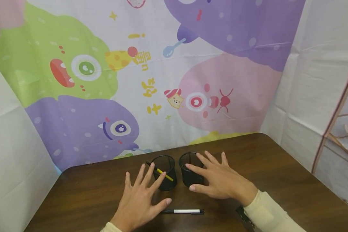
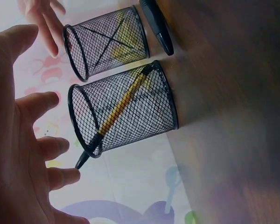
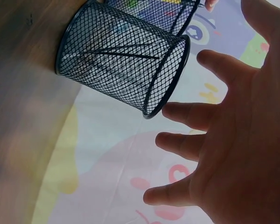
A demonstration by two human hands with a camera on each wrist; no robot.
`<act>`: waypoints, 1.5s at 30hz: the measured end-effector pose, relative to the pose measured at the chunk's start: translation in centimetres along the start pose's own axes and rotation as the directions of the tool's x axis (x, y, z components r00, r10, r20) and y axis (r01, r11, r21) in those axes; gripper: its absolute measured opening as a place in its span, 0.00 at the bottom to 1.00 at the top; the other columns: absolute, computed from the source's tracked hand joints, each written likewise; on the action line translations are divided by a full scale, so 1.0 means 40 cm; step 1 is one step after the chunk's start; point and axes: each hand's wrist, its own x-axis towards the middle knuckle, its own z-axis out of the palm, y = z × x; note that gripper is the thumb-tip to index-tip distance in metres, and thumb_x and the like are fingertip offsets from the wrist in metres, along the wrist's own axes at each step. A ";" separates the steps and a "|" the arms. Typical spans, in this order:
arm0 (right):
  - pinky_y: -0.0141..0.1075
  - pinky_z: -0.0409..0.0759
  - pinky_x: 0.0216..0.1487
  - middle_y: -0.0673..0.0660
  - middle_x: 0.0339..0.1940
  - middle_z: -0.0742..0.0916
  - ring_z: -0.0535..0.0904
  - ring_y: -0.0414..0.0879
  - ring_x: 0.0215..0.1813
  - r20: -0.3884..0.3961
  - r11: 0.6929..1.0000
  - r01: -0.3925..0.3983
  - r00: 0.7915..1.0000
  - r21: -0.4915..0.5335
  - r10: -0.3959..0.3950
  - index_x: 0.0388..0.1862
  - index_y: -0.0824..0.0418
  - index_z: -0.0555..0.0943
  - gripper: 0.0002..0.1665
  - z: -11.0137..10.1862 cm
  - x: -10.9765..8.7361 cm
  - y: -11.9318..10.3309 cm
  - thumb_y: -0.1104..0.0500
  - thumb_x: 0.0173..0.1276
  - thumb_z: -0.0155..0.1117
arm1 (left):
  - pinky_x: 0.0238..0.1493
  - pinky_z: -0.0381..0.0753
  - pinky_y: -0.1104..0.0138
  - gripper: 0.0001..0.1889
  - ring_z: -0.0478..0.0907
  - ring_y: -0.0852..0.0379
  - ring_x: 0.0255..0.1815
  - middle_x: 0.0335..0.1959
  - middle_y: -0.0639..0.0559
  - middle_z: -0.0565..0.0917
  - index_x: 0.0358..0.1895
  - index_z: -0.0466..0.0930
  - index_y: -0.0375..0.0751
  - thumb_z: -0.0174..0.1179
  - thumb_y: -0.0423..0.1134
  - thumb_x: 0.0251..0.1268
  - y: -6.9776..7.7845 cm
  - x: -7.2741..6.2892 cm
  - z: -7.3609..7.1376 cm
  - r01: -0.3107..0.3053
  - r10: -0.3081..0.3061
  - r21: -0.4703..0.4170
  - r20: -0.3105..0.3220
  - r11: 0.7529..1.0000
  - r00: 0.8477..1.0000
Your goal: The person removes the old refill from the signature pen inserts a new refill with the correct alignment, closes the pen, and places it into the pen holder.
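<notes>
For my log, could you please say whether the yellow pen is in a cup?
In: the yellow pen leans inside the left cup, one end sticking out the top.

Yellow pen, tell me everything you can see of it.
The yellow pen has a slim yellow barrel and black ends, the upper one tapered; it looks like plastic. It leans inside the left cup in the head view, a black mesh one, its lower end near the base and its upper end jutting past the rim, which seems to support it. The spread left hand partly covers it there; whether they touch, I cannot tell.
</notes>
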 end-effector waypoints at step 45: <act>0.68 0.54 0.71 0.54 0.70 0.76 0.66 0.53 0.74 -0.096 0.981 0.191 0.976 -0.045 -0.195 0.68 0.47 0.78 0.41 -0.006 -0.002 -0.042 0.24 0.70 0.45 | 0.56 0.76 0.49 0.18 0.81 0.49 0.51 0.54 0.49 0.81 0.49 0.85 0.47 0.61 0.53 0.65 0.034 0.014 0.042 -0.246 0.194 -0.114 -0.347 0.963 0.918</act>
